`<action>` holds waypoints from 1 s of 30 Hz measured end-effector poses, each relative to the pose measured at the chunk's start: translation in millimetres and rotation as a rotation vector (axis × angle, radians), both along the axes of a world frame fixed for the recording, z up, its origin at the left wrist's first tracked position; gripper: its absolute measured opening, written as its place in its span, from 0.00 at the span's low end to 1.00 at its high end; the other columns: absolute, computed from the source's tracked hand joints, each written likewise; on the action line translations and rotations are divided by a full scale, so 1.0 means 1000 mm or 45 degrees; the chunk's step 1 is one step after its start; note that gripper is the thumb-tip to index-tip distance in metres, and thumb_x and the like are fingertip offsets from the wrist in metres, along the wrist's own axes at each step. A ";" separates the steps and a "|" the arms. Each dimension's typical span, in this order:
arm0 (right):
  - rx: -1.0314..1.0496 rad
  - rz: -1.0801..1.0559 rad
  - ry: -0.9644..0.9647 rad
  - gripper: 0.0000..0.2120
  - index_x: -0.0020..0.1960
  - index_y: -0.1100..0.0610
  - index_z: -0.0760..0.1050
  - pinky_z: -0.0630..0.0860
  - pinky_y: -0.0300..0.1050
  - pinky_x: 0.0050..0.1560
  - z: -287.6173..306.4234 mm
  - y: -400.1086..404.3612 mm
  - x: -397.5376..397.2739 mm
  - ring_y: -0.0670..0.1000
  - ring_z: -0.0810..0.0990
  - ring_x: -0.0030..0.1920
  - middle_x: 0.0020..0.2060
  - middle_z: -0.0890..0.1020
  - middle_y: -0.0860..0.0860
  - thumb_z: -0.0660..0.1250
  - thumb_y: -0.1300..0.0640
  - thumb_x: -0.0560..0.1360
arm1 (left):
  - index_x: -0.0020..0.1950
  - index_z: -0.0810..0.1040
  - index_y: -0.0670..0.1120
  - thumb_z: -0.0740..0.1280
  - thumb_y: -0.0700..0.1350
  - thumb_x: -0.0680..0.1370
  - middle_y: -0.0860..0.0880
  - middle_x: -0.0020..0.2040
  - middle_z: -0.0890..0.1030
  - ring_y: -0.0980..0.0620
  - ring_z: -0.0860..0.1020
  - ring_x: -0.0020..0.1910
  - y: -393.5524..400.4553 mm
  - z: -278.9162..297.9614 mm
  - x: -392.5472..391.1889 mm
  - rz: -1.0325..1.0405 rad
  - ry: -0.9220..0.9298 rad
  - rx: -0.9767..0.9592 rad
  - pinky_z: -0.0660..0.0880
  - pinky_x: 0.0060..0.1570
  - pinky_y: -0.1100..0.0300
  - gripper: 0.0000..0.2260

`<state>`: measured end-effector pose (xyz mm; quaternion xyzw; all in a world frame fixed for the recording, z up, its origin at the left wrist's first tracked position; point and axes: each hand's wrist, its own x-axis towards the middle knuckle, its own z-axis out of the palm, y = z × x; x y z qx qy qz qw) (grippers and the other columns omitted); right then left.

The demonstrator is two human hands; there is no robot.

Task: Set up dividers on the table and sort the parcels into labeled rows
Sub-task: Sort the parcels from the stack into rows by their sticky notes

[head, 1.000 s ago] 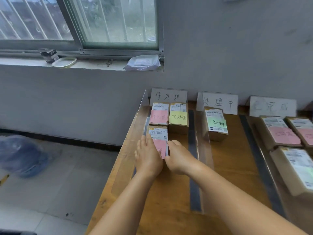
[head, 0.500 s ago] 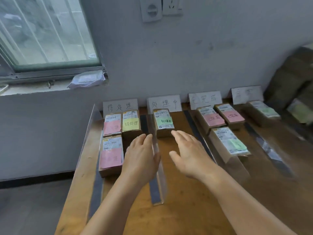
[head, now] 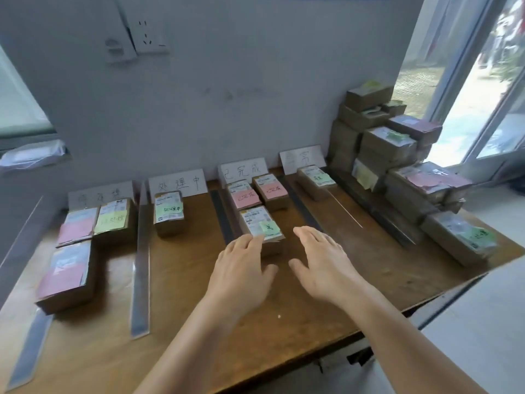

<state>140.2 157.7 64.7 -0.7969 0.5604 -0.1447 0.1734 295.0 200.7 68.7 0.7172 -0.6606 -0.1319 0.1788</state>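
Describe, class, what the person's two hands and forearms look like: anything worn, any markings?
Both the left hand and the right hand are bare: no gloves, no visible rings. The forearms show no sleeves, watch or bracelet as far as the frame reaches. No markings are visible. Nails look short and unpainted.

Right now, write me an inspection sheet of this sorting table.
Surface: wooden table, bare in the near middle.
Job's things: four label cards along the wall; clear divider between the first two rows; first row three parcels, second row one parcel, third row three, with the green-note parcel nearest, fourth row one.
Clutter: unsorted parcel stack at the right end.
Hands: left hand open, fingertips at the green-note parcel's near edge; right hand open, holding nothing.
Cables: nothing seen.
Surroundings: wall socket, windows on the left and the right.
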 end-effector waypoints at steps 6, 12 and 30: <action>-0.049 -0.087 0.014 0.30 0.76 0.50 0.55 0.55 0.51 0.73 -0.002 0.006 -0.096 0.50 0.55 0.75 0.74 0.60 0.46 0.62 0.46 0.77 | 0.77 0.58 0.52 0.61 0.55 0.80 0.52 0.76 0.62 0.51 0.58 0.75 -0.001 0.002 -0.087 -0.104 0.008 -0.036 0.58 0.74 0.51 0.27; -0.055 -0.228 0.023 0.30 0.76 0.50 0.55 0.56 0.51 0.72 -0.001 0.005 -0.175 0.50 0.56 0.74 0.74 0.60 0.46 0.62 0.47 0.77 | 0.76 0.60 0.51 0.63 0.56 0.79 0.53 0.74 0.64 0.52 0.61 0.74 -0.022 0.000 -0.160 -0.262 0.006 -0.087 0.60 0.71 0.56 0.28; -0.035 -0.626 -0.128 0.25 0.72 0.53 0.64 0.65 0.47 0.68 -0.012 -0.120 -0.339 0.51 0.66 0.69 0.70 0.69 0.50 0.64 0.51 0.77 | 0.76 0.60 0.50 0.63 0.56 0.79 0.50 0.71 0.69 0.49 0.67 0.69 -0.198 -0.022 -0.335 -0.611 0.132 -0.061 0.67 0.65 0.55 0.28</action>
